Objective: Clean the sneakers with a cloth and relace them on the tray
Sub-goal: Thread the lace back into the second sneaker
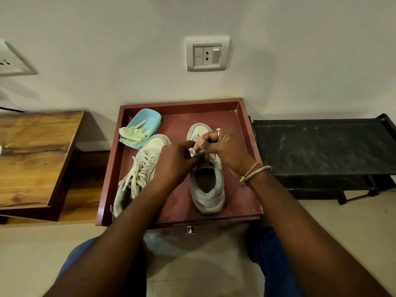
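On the dark red square wooden tray (235,144), the pale grey suede-and-mesh sneaker with the open mouth (206,189) stands at about 4 o'clock from the tray's centre, toe toward 12 and heel toward 6. Its mate, the laced pale grey sneaker (147,151), lies at 8 o'clock, angled with its toe toward 1, its lace ends trailing loose over the collar. At 11 o'clock, in the far corner, a light blue plastic dish (153,118) holds the crumpled pale green cloth (134,135).

The flat off-white woven shoelace (196,152) looks light, limp and a little slippery. I judge it is best taken close to its stiff tip, so that it can be steered through an eyelet rather than folding. The shoe itself seems light and soft-walled, and likely to slide on the smooth tray unless it is steadied.

Both forearms reach in from 6 o'clock and meet over the open sneaker's tongue. The left hand (173,161) is turned palm-down, its fingers curled in and pinching the shoelace. The right hand (225,146), with a ring on one finger and thin metal bangles (256,173) at the wrist, has its fingers bent tight, thumb and forefinger nipping the same shoelace just beside the left fingertips.
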